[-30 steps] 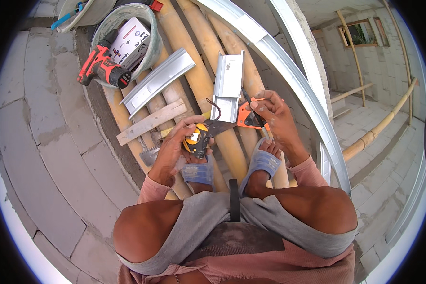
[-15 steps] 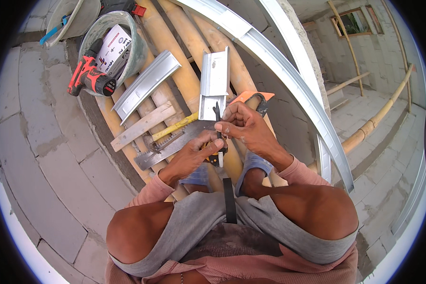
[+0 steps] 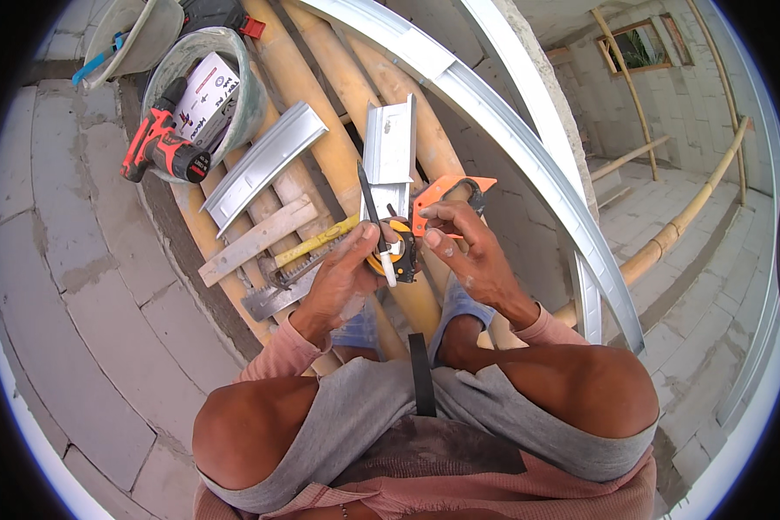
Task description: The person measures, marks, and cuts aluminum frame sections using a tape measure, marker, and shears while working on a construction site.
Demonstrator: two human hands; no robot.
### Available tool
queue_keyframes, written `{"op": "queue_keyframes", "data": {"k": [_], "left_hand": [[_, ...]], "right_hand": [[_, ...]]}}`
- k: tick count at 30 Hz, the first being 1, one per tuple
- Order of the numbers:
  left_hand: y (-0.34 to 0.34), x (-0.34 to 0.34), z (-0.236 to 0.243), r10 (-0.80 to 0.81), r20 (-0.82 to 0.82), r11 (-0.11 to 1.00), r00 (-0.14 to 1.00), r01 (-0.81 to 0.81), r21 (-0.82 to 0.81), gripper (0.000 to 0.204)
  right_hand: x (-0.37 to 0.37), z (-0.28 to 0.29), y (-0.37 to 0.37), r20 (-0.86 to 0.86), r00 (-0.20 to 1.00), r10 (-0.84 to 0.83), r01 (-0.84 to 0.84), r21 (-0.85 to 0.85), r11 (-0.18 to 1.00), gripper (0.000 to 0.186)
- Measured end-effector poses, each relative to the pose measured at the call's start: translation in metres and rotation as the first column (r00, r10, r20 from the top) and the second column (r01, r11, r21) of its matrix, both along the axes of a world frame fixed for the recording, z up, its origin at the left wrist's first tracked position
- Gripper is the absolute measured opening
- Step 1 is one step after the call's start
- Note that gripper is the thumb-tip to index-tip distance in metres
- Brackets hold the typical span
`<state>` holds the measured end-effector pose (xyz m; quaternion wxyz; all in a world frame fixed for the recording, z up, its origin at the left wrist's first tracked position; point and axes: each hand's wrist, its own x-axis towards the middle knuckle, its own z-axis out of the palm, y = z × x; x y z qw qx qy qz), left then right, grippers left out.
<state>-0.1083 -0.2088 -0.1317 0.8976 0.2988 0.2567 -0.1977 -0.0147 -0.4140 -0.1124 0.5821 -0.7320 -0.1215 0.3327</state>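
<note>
My left hand (image 3: 334, 282) is closed round a yellow-and-black tape measure (image 3: 400, 250) and a slim black marking pen (image 3: 369, 201) with a white end. The pen slants upward past the thumb, lying across the tape measure. Just to the right, my right hand (image 3: 477, 264) has its thumb and forefinger apart, with nothing visible between them. Behind it shows the orange saw handle (image 3: 431, 199). Beyond both hands, a short metal channel piece (image 3: 390, 143) lies on the bamboo poles. The pen and tape measure partly cover the near end of that piece.
Another metal channel (image 3: 264, 165), a wooden strip (image 3: 256, 241), a yellow-handled tool (image 3: 316, 243) and a saw blade (image 3: 273, 299) lie left on the bamboo poles (image 3: 321, 69). A red drill (image 3: 160, 143) hangs on a bucket (image 3: 256, 104). Long metal channels (image 3: 529, 139) curve along the right.
My right hand has come off the pen and moved slightly right, opening its fingers. The pen now rests in my left hand, tilted left, and the tape measure shows more fully.
</note>
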Motion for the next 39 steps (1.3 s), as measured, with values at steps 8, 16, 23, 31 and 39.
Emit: {"op": "queue_keyframes", "data": {"k": [8,16,23,31,39], "left_hand": [[-0.001,-0.003,0.018,-0.059,0.017,0.971,0.998,0.061,-0.231,0.036],[-0.012,-0.004,0.009,-0.091,-0.076,0.976,0.993,0.074,-0.202,0.039],[-0.01,-0.007,0.007,-0.216,-0.025,0.966,0.976,0.21,-0.151,0.039],[-0.013,-0.012,0.008,-0.312,-0.065,0.943,0.948,0.3,-0.147,0.044],[0.009,-0.002,0.013,-0.101,-0.02,0.991,0.995,0.098,-0.096,0.067]], "right_hand": [[-0.001,0.005,-0.002,0.21,0.911,0.354,-0.36,-0.009,0.933,0.083],[0.008,0.014,-0.011,0.344,0.878,0.332,-0.277,-0.201,0.94,0.044],[0.028,0.024,-0.005,0.476,0.722,0.502,-0.381,-0.332,0.863,0.051],[0.027,0.005,-0.014,0.553,0.755,0.353,-0.234,-0.275,0.933,0.037],[0.046,0.018,-0.028,0.503,0.864,-0.015,0.121,-0.179,0.976,0.034]]}}
